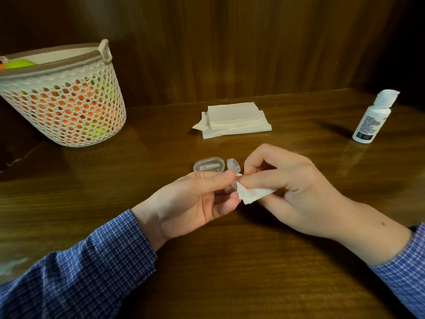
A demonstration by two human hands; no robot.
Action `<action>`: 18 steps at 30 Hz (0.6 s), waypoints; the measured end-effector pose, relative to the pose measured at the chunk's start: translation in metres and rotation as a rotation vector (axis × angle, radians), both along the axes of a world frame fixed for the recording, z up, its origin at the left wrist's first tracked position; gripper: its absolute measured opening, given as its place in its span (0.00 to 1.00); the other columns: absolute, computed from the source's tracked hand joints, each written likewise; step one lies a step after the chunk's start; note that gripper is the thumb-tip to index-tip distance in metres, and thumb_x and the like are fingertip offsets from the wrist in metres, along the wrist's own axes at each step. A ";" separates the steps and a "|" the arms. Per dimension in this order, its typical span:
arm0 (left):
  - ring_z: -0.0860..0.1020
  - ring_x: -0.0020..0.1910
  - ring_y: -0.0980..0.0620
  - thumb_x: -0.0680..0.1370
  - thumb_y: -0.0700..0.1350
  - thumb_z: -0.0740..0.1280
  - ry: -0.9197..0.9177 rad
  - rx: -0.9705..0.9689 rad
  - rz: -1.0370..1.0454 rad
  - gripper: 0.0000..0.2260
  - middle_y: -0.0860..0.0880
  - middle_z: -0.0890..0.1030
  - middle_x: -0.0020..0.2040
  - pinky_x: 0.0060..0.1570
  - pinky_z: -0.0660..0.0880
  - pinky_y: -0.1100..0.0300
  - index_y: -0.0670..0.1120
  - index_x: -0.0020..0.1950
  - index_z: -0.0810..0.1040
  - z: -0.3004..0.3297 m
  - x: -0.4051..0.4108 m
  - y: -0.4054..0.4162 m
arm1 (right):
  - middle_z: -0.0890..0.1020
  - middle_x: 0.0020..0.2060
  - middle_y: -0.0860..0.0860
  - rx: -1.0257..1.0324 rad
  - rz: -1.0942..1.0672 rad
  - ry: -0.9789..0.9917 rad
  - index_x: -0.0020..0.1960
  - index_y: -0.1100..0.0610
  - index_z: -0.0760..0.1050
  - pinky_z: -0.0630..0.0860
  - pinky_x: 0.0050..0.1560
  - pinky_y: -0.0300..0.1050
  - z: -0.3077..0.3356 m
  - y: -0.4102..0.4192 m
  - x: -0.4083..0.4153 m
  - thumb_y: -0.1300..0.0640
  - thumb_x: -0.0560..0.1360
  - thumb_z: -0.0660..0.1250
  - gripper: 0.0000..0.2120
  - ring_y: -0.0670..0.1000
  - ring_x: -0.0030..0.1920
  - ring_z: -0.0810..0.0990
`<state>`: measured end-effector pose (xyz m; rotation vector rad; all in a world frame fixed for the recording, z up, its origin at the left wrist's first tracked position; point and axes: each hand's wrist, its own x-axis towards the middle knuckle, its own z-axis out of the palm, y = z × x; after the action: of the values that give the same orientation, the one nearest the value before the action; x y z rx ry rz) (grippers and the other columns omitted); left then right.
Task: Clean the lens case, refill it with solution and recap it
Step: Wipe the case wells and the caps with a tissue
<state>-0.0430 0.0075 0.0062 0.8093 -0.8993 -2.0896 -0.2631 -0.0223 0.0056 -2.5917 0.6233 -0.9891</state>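
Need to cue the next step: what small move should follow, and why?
Probably keep wiping: the right hand presses a white tissue piece against the small clear plastic lens case gripped by the left hand, while the white solution bottle stands untouched.

The dark brown wooden table has a glossy, polished finish that mirrors the light, and the brown wooden wall panel behind it shows a vertical grain with a duller sheen. The cream perforated plastic basket looks smooth and matt. The small clear plastic lens case is glossy and see-through. The stack of white paper tissues and the crumpled white paper tissue piece are soft and matt. The white plastic solution bottle is smooth with a printed label. The blue checked cloth sleeves look woven.
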 end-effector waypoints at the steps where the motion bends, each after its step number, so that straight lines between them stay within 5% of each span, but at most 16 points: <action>1: 0.81 0.39 0.55 0.74 0.46 0.74 -0.052 -0.034 0.014 0.13 0.44 0.80 0.47 0.40 0.81 0.66 0.39 0.53 0.84 -0.001 0.000 0.000 | 0.78 0.47 0.47 0.062 0.011 0.013 0.55 0.52 0.87 0.76 0.42 0.43 -0.001 0.001 0.001 0.63 0.76 0.74 0.10 0.51 0.48 0.78; 8: 0.84 0.44 0.54 0.74 0.48 0.73 -0.250 -0.324 0.134 0.12 0.45 0.86 0.47 0.43 0.81 0.64 0.41 0.51 0.88 -0.001 0.001 0.003 | 0.80 0.46 0.43 0.340 -0.028 0.005 0.53 0.43 0.86 0.78 0.46 0.40 0.003 0.006 0.003 0.57 0.77 0.72 0.10 0.50 0.50 0.79; 13: 0.84 0.43 0.50 0.74 0.48 0.73 -0.352 -0.426 0.253 0.17 0.40 0.85 0.46 0.44 0.81 0.62 0.36 0.55 0.85 -0.004 -0.003 0.004 | 0.82 0.43 0.44 0.581 -0.046 -0.014 0.47 0.47 0.87 0.78 0.46 0.41 0.008 0.005 0.004 0.51 0.78 0.69 0.08 0.46 0.44 0.81; 16: 0.84 0.43 0.48 0.72 0.48 0.73 -0.394 -0.445 0.261 0.18 0.40 0.86 0.46 0.44 0.81 0.61 0.37 0.54 0.86 -0.005 -0.005 0.005 | 0.80 0.38 0.53 0.722 0.005 -0.027 0.40 0.52 0.84 0.75 0.44 0.49 0.010 0.002 0.000 0.53 0.80 0.69 0.11 0.49 0.38 0.76; 18: 0.85 0.43 0.49 0.73 0.47 0.72 -0.391 -0.447 0.250 0.13 0.41 0.86 0.45 0.44 0.81 0.61 0.40 0.52 0.87 -0.005 -0.006 0.005 | 0.82 0.40 0.58 0.925 0.061 -0.111 0.45 0.57 0.85 0.76 0.46 0.45 0.010 -0.001 -0.002 0.53 0.78 0.70 0.09 0.50 0.40 0.77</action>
<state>-0.0485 0.0130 0.0015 1.0372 -1.3362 -1.4588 -0.2646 -0.0234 0.0155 -1.7154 0.7378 -0.6008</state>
